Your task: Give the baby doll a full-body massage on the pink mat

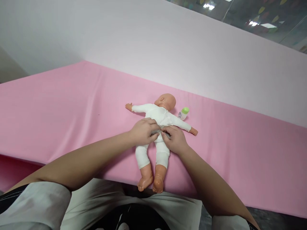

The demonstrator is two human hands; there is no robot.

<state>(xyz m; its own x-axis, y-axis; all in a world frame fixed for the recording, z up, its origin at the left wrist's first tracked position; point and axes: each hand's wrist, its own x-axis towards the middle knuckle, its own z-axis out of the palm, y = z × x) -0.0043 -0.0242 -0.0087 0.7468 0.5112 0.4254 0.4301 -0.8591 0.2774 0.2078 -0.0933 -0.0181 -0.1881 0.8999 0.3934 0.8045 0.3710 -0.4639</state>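
A baby doll (158, 116) in a white suit lies face up on a pink sheet (72, 108), arms spread wide, bare feet toward me at the near edge. My left hand (144, 131) and my right hand (175, 139) meet at the doll's waist, fingers pinching the white cloth there. The fingertips of both hands touch each other over the belly. A small bottle (183, 113) with a green cap lies on the sheet just right of the doll's head.
The pink sheet covers a wide surface that ends at a pale wall (192, 51) behind. My lap in light trousers (100, 204) sits under the near edge. A glass panel (263, 19) shows at the top right.
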